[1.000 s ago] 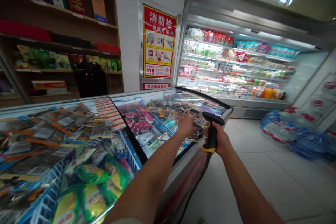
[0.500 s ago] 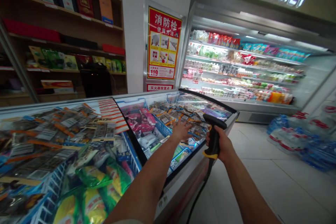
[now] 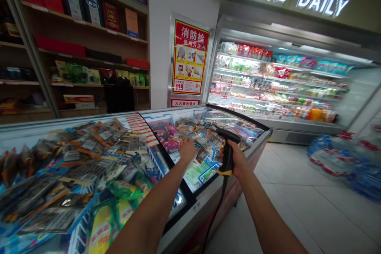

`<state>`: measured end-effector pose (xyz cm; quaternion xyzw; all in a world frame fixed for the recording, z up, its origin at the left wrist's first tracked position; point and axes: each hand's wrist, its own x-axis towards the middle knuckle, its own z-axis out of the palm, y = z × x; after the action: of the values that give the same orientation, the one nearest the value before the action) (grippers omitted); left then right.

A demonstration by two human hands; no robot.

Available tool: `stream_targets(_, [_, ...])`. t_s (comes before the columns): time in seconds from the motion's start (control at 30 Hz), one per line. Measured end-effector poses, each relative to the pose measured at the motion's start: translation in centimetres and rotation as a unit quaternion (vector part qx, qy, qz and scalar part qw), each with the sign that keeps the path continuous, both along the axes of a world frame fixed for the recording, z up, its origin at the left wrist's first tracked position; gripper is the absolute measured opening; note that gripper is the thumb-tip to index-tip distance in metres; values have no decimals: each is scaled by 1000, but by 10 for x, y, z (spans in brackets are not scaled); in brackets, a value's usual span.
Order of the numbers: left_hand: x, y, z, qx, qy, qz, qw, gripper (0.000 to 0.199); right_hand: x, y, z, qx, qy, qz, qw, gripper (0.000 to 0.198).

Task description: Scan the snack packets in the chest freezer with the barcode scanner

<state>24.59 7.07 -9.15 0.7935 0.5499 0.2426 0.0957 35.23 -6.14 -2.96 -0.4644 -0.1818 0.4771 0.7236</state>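
Observation:
My right hand (image 3: 238,159) grips a black and yellow handheld barcode scanner (image 3: 228,154), its cord hanging down along the freezer's side. The scanner's head is above the packets in the chest freezer (image 3: 248,160). My left hand (image 3: 188,150) reaches into the freezer's right section with bent fingers drawn together; what they hold, if anything, is hidden. Close to it are pink packets (image 3: 166,134) on its left and brown-and-orange bagged packets (image 3: 205,131) behind it. Green packs (image 3: 195,172) lie below the hand, near a blue wire basket.
In the freezer's left section are orange-edged packets (image 3: 101,135) and green-and-yellow bags of corn (image 3: 102,222). A black divider frame (image 3: 157,139) separates the sections. Wrapped water bottles (image 3: 333,154) stand on the floor at right; a lit refrigerated shelf (image 3: 276,87) is behind.
My left hand has shifted left, and its spread fingers have drawn together. My right hand has moved left with the scanner. The view has turned slightly left.

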Motion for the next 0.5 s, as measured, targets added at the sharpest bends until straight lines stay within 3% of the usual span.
stream_targets(0.1, [-1,-5,2,-26,-13,-4,1000,52,-3,0,-3,2,-4,8,1000,20])
stream_targets(0.2, [-1,-5,5,-97,-30,-34,994,45,-5,1,-6,5,-8,13,1000,20])
stream_targets(0.33, [-9,7,5,-216,-189,-46,957,22,-11,1,-7,2,-2,19,1000,18])
stream_targets(0.5, [-36,24,6,-228,-324,-58,917,11,-23,1,-5,-2,-2,33,999,17])
